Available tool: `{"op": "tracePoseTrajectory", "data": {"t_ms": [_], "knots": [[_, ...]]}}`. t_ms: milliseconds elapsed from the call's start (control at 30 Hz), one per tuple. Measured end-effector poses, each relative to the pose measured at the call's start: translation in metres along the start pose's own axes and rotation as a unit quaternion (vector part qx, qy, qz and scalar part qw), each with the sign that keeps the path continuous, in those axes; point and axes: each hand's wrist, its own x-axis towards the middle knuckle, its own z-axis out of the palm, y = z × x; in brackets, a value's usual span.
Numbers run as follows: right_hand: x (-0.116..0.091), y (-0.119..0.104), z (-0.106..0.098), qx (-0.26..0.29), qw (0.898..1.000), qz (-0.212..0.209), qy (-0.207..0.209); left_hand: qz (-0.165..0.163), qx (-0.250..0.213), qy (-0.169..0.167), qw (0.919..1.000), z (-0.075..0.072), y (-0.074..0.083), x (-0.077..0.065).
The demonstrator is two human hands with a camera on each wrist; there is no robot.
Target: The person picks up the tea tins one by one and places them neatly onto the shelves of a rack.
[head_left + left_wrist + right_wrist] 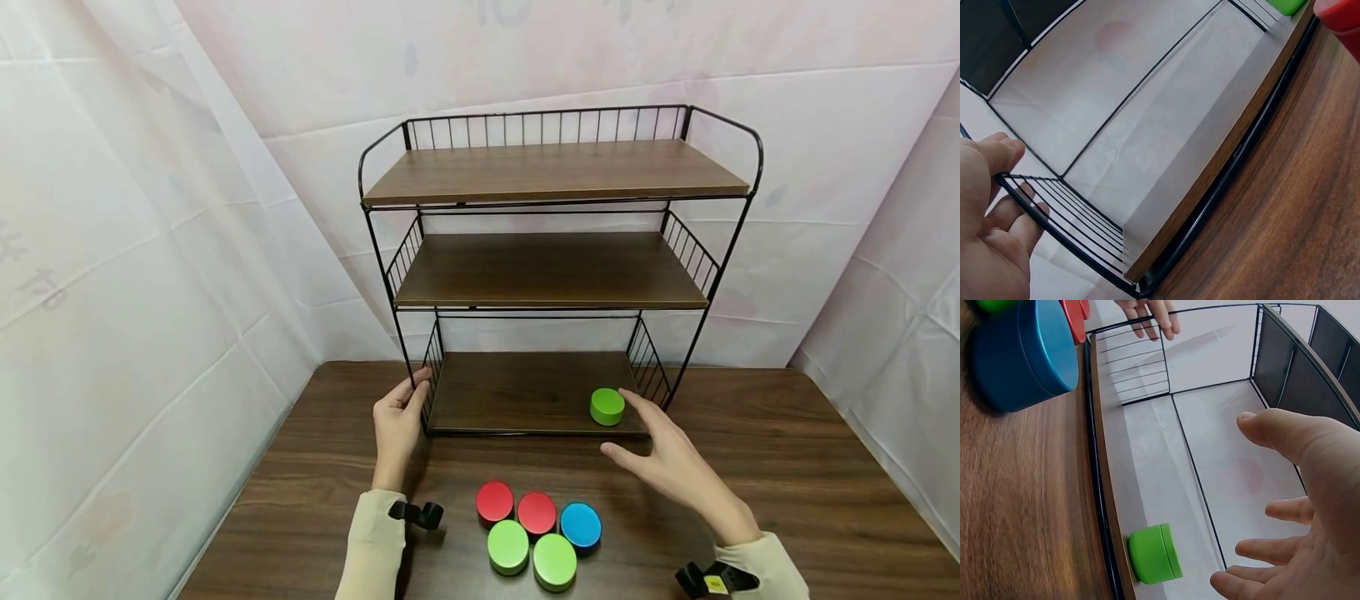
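- We see our left hand (397, 421) left of the picture's lower middle, thumb and fingers curled round the front of the wire side rail (435, 354) on the lowest tier; it has hold of that rail.
- Our right hand (675, 462), right of the lower middle, has its thumb and fingers spread wide apart and holds nothing.
- Just beside that hand's fingertips, we have a green lidded canister (607, 407) upright on the bottom board (517, 387), near its front right corner, just right of the lower centre of the frame.
- In the right wrist view, we see this canister at bottom centre, apart from the fingers.
- The black wire rack (551, 271) with three wood-grain boards fills the centre and stands on our brown worktop (757, 458).
- At bottom centre we find five more canisters grouped closely: a left red one (495, 502), a right red one (537, 512) and a blue one (581, 525) behind, a left green one (508, 546) and a right green one (555, 561) in front.
- Pale cloth (150, 250) hangs along the left, top and right of the frame.
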Motion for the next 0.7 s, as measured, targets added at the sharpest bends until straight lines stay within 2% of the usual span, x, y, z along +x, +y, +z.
{"op": "tracePoseTrajectory", "data": {"t_ms": [333, 700], "knots": [[-0.002, -0.010, 0.006, 0.012, 1.000, -0.003, -0.026, 0.011, -0.006, 0.000, 0.9999, -0.001, -0.001, 0.000], [-0.003, -0.013, 0.021, 0.047, 0.997, -0.025, -0.052, -0.005, -0.007, 0.000, 1.0000, -0.001, -0.001, 0.000]]}}
